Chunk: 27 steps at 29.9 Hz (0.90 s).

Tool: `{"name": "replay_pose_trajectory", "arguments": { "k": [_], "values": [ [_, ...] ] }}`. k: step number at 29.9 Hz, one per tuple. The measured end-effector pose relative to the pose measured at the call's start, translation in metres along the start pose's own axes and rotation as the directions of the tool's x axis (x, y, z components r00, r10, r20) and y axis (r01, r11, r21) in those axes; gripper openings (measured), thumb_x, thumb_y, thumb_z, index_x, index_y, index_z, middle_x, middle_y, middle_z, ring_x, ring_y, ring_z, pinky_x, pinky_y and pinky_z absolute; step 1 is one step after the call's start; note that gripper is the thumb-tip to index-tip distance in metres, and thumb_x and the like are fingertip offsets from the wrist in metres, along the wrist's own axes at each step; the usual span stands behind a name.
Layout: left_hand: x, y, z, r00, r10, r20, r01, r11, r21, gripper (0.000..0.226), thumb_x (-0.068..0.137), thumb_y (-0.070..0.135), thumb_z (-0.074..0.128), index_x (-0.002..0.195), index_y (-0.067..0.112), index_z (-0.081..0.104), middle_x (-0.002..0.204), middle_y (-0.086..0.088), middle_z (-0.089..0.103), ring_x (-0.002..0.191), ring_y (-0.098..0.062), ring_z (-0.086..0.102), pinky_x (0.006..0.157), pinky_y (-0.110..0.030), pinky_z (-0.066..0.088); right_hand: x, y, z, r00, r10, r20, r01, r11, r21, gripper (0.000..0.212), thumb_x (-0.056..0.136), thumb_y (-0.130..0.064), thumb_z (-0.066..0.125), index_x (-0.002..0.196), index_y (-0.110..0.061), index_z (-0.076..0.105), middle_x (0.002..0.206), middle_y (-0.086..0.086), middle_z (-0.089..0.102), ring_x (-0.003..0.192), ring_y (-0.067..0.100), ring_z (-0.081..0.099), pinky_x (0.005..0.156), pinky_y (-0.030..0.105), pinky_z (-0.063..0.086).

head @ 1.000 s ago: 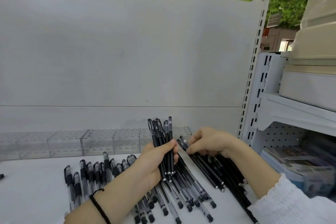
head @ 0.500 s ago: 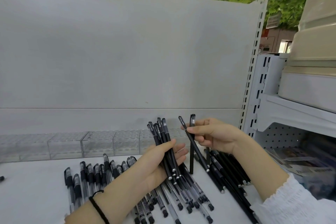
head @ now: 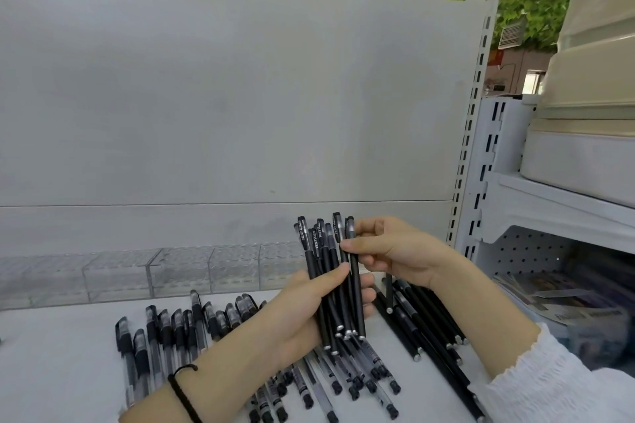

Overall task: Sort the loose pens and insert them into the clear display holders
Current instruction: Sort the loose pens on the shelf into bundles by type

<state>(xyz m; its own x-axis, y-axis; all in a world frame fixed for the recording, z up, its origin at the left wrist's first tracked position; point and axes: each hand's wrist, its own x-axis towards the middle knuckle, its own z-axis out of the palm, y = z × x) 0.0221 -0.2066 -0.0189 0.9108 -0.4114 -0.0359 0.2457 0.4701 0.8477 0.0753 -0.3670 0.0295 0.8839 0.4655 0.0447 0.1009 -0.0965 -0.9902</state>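
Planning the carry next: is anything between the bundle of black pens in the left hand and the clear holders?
Nothing visible. The bundle in the left hand is held up in front of the clear holders; loose pens lie flat below that path.

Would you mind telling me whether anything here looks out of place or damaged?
Nothing looks damaged. The clear holders stand in a tidy row, apparently empty, while loose pens lie criss-crossed on the shelf. One black pen hangs beneath the right hand, apart from the bundle in the left hand.
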Motion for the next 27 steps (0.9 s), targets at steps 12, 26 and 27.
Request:
{"name": "replay_pose_trajectory", "arguments": {
  "k": [12,26,27],
  "values": [
    [0.001,-0.001,-0.003,0.999,-0.013,-0.039,0.016,0.997,0.075,0.029,0.069,0.021,0.081,0.081,0.006,0.06,0.069,-0.005,0.058,0.057,-0.015,0.057,0.053,-0.026,0.052,-0.001,0.0,-0.026,0.941,-0.111,-0.321,-0.061,0.875,-0.481,0.02,0.085,-0.024,0.073,0.086,-0.006,0.066,0.068,0.0,0.062,0.05,0.008,0.05,0.045,0.017,0.04],
    [0.0,0.001,-0.002,0.993,-0.029,-0.116,0.036,0.998,0.06,0.027,0.071,0.019,0.078,0.083,0.004,0.059,0.064,-0.007,0.059,0.053,-0.016,0.057,0.051,-0.026,0.053,0.013,0.027,-0.025,0.861,0.072,-0.504,-0.505,0.245,-0.828,0.042,0.077,-0.041,0.074,0.065,-0.016,0.042,0.065,-0.001,0.046,0.059,0.016,0.046,0.053,0.025,0.035],
    [0.0,0.001,-0.003,0.993,-0.039,-0.113,0.046,0.997,0.067,0.023,0.074,0.019,0.077,0.081,0.004,0.06,0.064,-0.008,0.059,0.053,-0.017,0.057,0.052,-0.026,0.054,0.013,0.027,-0.025,0.861,0.072,-0.504,-0.505,0.253,-0.825,0.041,0.077,-0.039,0.074,0.064,-0.017,0.041,0.063,-0.002,0.045,0.056,0.016,0.044,0.052,0.025,0.034]
  ]
}}
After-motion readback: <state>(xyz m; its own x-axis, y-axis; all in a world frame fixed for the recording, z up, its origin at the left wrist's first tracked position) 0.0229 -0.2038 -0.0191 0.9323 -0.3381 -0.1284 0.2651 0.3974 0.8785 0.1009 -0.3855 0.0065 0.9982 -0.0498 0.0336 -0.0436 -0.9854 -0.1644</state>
